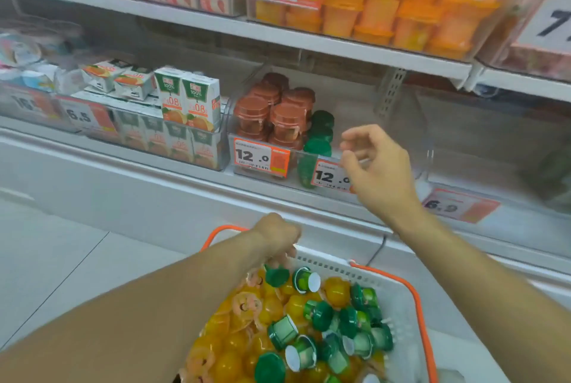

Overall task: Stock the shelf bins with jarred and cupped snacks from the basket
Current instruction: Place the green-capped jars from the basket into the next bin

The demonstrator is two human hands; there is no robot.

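Your left hand (279, 236) grips a green cup (277, 276) in the basket (398, 299); right hand (375, 163) hangs loose-fingered (holding nothing) by the shelf bin (296, 163); white tile floor (46, 253).

Mid-frame shelf (173, 163): clear bins (227, 123) with juice cartons (191, 101) at left, brown jars (272, 113) and green cups (319, 135) at centre.

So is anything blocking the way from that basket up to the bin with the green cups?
Only the right hand, hovering at the clear bin's front. The space beside the green cups is open; the left hand is down in the basket.
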